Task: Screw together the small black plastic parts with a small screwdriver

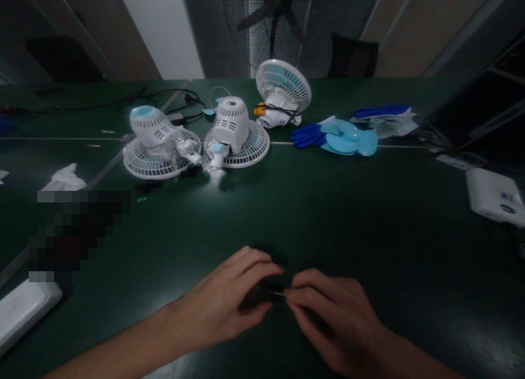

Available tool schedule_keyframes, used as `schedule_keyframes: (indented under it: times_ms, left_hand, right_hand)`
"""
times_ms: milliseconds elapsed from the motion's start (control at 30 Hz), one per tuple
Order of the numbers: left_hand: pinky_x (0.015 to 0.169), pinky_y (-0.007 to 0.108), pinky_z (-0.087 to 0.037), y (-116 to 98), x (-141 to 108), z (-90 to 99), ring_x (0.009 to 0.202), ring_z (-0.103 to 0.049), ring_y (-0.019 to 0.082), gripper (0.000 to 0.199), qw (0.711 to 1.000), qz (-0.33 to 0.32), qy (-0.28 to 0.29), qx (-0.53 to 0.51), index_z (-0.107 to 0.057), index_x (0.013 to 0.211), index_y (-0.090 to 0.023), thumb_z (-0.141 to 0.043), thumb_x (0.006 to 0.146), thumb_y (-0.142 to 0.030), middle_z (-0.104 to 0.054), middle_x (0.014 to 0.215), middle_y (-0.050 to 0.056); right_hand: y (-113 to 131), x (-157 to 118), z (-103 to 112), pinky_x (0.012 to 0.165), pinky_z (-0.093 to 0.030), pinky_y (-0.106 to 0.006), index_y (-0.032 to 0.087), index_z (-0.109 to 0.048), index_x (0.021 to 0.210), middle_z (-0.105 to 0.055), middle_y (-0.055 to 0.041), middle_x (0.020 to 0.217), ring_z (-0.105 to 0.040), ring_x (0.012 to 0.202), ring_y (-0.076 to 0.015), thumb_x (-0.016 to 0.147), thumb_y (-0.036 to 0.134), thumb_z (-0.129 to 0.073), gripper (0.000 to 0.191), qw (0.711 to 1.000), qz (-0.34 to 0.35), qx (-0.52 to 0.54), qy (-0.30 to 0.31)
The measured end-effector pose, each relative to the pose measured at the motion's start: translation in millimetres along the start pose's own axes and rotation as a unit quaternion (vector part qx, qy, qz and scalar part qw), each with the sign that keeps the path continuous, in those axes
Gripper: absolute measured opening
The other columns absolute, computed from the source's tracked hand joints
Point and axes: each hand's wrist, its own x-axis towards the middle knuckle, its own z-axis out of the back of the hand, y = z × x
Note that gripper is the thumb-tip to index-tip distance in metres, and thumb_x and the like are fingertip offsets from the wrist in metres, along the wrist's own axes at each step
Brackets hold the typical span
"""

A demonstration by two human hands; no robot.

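Low in the view, both hands are close together over the dark green table (229, 220). My left hand (241, 291) curls its fingers and thumb around a small dark object (264, 292), too dim to name. From that object a thin, shiny piece (278, 293) points to the right. The fingertips of my right hand (328, 308) are pinched on the end of this thin piece. Shadow hides the inside of both palms.
Two white fans (232, 124) (158, 138) lie face down beyond my hands; a third (283, 89) is behind. Blue fan blades (348, 138) rest by a blue glove (305, 134). A white box (494, 196) is right, a white object (27, 308) left.
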Motion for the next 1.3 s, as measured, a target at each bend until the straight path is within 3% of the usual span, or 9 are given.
schedule_keyframes:
  times_ms: [167,367,467,600,733,867,1067,1133,1300]
  left_hand:
    - [0.095,0.039,-0.05,0.1,1.5,1.0,0.11,-0.057,0.023,0.018,0.999,-0.002,0.012,0.034,-0.062,0.114,-0.022,-0.067,0.097,-0.02,-0.061,0.121,0.007]
    - [0.094,0.035,-0.051,16.7,1.2,12.0,0.109,-0.058,0.021,0.021,0.999,-0.005,0.021,0.046,-0.061,0.127,-0.024,-0.053,0.108,-0.026,-0.064,0.117,0.007]
    - [0.098,0.034,-0.051,39.3,-1.1,32.1,0.115,-0.059,0.02,0.024,0.997,0.021,-0.019,0.077,-0.062,0.131,-0.025,-0.05,0.109,-0.028,-0.062,0.123,0.007]
    - [0.099,0.034,-0.052,79.4,-6.5,75.3,0.113,-0.063,0.021,0.025,0.979,0.084,-0.118,0.141,-0.067,0.125,-0.025,-0.053,0.107,-0.039,-0.064,0.124,0.006]
    - [0.087,0.034,-0.054,112.5,-16.7,115.4,0.102,-0.065,0.023,0.034,0.948,0.15,-0.194,0.203,-0.07,0.121,-0.023,-0.056,0.104,-0.048,-0.067,0.119,0.008]
    - [0.078,0.033,-0.052,125.6,-25.7,133.6,0.089,-0.064,0.023,0.04,0.926,0.191,-0.237,0.223,-0.072,0.119,-0.021,-0.059,0.099,-0.053,-0.067,0.105,0.007]
    - [0.083,0.034,-0.057,124.0,-39.0,145.5,0.1,-0.068,0.025,0.065,0.928,0.257,-0.206,0.176,-0.062,0.137,-0.02,-0.069,0.088,-0.063,-0.07,0.117,0.009]
    - [0.079,0.035,-0.058,125.9,-45.6,152.2,0.096,-0.069,0.026,0.071,0.916,0.295,-0.181,0.204,-0.066,0.13,-0.018,-0.074,0.08,-0.068,-0.072,0.117,0.01]
    - [0.073,0.036,-0.059,135.5,-59.2,167.8,0.085,-0.073,0.028,0.051,0.901,0.356,-0.122,0.215,-0.078,0.099,-0.023,-0.07,0.076,-0.069,-0.076,0.102,0.007]
  right_hand:
    - [3.0,1.0,2.9,0.065,-0.046,-0.027,0.02,-0.066,0.11,-0.069,-0.0013,0.097,-0.066,0.073,-0.0113,0.1,0.01,-0.053,0.019,1.0,-0.005,0.003,-0.007]
    - [1.7,-0.1,3.9,0.064,-0.046,-0.026,0.02,-0.066,0.109,-0.069,-0.0015,0.096,-0.066,0.073,-0.0108,0.1,0.01,-0.055,0.018,1.0,-0.009,0.011,-0.012]
    - [0.1,-1.2,4.0,0.064,-0.045,-0.026,0.02,-0.066,0.109,-0.069,-0.0014,0.097,-0.066,0.074,-0.0106,0.1,0.01,-0.055,0.017,1.0,-0.013,0.014,-0.016]
    - [-1.3,-2.1,3.8,0.063,-0.045,-0.026,0.02,-0.066,0.11,-0.069,-0.0013,0.098,-0.067,0.075,-0.0102,0.1,0.01,-0.056,0.018,1.0,-0.012,0.025,-0.015]
    - [-3.2,-3.9,2.4,0.062,-0.044,-0.026,0.02,-0.066,0.109,-0.069,-0.0011,0.098,-0.066,0.075,-0.0098,0.1,0.01,-0.056,0.017,0.999,-0.009,0.029,-0.017]
    - [-4.2,-4.2,2.2,0.062,-0.043,-0.026,0.021,-0.066,0.111,-0.068,-0.001,0.098,-0.065,0.074,-0.0098,0.1,0.01,-0.057,0.018,0.999,-0.014,0.032,-0.008]
    - [-3.7,-3.7,2.8,0.062,-0.043,-0.026,0.021,-0.066,0.111,-0.069,-0.0012,0.098,-0.065,0.072,-0.0097,0.101,0.01,-0.055,0.018,0.999,-0.021,0.031,-0.007]
    - [-3.6,-4.5,2.9,0.062,-0.043,-0.027,0.021,-0.066,0.11,-0.069,-0.0012,0.098,-0.065,0.072,-0.0099,0.101,0.01,-0.055,0.018,0.999,-0.023,0.033,-0.003]
    - [-4.2,-5.0,3.5,0.063,-0.043,-0.027,0.021,-0.066,0.11,-0.069,-0.0012,0.098,-0.066,0.074,-0.0104,0.1,0.01,-0.056,0.018,0.999,-0.022,0.031,-0.005]
